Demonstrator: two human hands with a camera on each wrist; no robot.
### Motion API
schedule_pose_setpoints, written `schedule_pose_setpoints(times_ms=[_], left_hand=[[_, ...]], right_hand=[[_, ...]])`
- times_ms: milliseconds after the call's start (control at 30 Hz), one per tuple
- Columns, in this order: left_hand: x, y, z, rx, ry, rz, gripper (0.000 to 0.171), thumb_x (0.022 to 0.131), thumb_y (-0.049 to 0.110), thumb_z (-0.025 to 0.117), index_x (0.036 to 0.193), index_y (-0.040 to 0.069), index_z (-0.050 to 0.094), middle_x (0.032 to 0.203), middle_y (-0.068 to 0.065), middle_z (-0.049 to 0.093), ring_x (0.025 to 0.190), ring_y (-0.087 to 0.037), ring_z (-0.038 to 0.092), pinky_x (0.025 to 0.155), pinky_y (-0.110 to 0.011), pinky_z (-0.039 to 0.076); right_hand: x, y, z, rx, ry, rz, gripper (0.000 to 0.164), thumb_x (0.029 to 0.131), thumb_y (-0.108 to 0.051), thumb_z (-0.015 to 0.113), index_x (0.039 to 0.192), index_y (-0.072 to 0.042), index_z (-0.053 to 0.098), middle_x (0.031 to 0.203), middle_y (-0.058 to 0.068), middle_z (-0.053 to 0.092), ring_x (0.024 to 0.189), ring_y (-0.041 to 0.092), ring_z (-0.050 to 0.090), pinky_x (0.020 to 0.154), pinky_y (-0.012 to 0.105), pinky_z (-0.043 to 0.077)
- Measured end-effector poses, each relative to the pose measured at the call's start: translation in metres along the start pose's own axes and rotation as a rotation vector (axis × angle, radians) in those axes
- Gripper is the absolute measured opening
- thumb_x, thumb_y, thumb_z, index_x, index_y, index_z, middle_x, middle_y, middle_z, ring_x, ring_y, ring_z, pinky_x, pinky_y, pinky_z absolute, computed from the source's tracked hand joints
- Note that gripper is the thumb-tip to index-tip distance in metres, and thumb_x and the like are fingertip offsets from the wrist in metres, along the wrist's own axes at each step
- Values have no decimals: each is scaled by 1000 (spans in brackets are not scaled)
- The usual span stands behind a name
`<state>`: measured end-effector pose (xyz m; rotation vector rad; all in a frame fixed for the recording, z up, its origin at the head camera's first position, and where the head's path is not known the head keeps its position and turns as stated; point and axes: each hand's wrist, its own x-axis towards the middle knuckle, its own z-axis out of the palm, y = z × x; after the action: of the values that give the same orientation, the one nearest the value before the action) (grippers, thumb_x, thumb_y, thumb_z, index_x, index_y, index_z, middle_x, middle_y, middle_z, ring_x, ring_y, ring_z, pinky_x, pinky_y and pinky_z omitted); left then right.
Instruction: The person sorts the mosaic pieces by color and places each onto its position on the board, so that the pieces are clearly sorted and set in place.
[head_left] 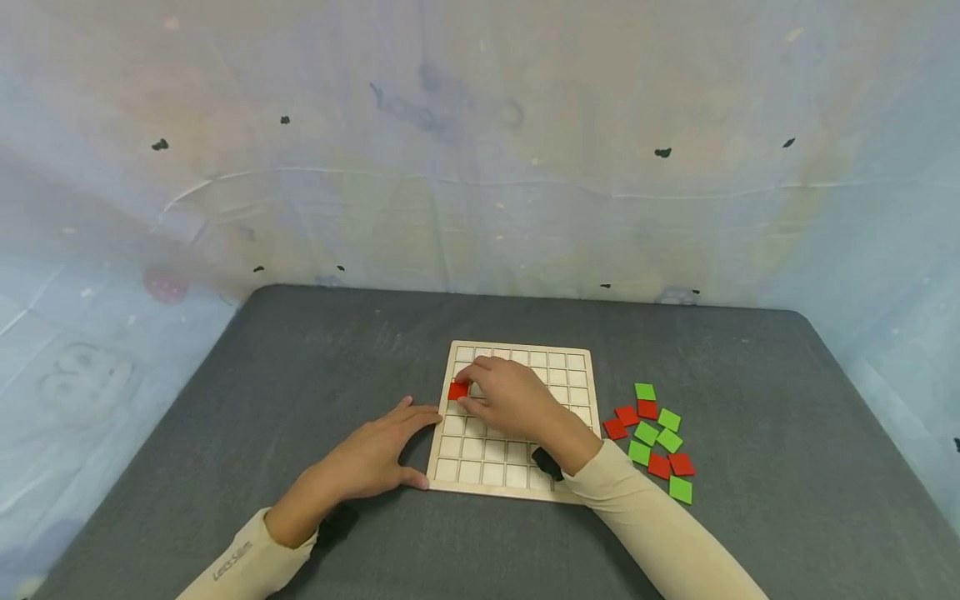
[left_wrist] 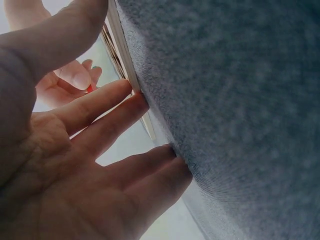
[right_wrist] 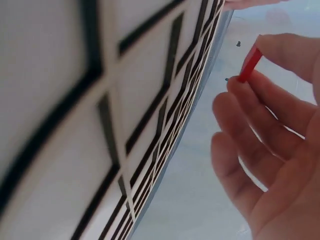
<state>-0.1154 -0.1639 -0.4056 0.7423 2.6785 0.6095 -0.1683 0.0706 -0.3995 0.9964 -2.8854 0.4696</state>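
A wooden grid board [head_left: 491,492] with pale square cells lies on the dark table. Over its left columns my right hand [head_left: 510,398] pinches a red square tile [head_left: 457,391] between thumb and fingers. In the right wrist view the same red tile [right_wrist: 250,64] is held on edge, apart from the grid. My left hand [head_left: 375,454] rests at the board's left edge, thumb near the lower left corner. Seen from the left wrist, fingertips [left_wrist: 135,100] of that hand touch the board's side and the table.
Right of the board lie loose green tiles [head_left: 647,432] and red tiles [head_left: 681,464], several of each, some touching. The grey table [head_left: 360,342] reaches back to a pale patterned curtain [head_left: 480,167]. A black wrist strap piece [head_left: 547,463] shows under the right wrist.
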Motion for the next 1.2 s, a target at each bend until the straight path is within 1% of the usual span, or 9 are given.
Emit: schedule_pose_setpoints(times_ms=[133, 367, 500, 700, 1000, 1200], left_hand=[[0, 0, 0, -5, 0, -2, 82, 74, 32, 87, 146, 16, 50, 156, -4, 43, 150, -41, 27, 109, -60, 38], [1, -1, -1, -5, -4, -9, 82, 75, 34, 86, 146, 17, 49, 157, -4, 42, 151, -39, 25, 109, -60, 38], [1, -1, -1, -3, -3, -10, 81, 75, 33, 86, 145, 18, 50, 156, -3, 43, 151, -39, 26, 109, -60, 39], [1, 0, -1, 2, -5, -9, 81, 75, 34, 86, 145, 17, 50, 156, -3, 43, 151, -39, 26, 109, -60, 39], [1, -1, 0, 9, 1, 12, 81, 75, 34, 86, 145, 17, 50, 156, -4, 43, 150, -40, 27, 108, -61, 39], [0, -1, 0, -4, -6, 7, 81, 76, 34, 86, 146, 17, 49, 156, -4, 43, 150, -40, 26, 108, -61, 39]], right_hand=[[0, -1, 3, -5, -13, 11, 27, 96, -36, 66, 116, -20, 70, 111, -4, 69, 98, 14, 67, 84, 35, 55], [1, 1, 6, 23, -52, 17, 24, 95, -35, 68, 113, -19, 72, 112, -3, 69, 99, 15, 67, 85, 35, 55], [3, 1, 8, 12, -62, 18, 24, 95, -35, 68, 113, -20, 72, 110, -4, 69, 96, 13, 66, 82, 33, 55], [5, -1, 9, -12, -69, 15, 26, 94, -36, 69, 114, -21, 72, 108, -5, 67, 90, 11, 64, 77, 30, 54], [6, -1, 9, -21, -71, 12, 27, 92, -36, 72, 114, -20, 73, 107, -4, 67, 91, 12, 64, 77, 30, 54], [5, -2, 9, -14, -77, 18, 27, 91, -36, 73, 113, -20, 74, 105, -4, 66, 88, 11, 62, 75, 29, 53]])
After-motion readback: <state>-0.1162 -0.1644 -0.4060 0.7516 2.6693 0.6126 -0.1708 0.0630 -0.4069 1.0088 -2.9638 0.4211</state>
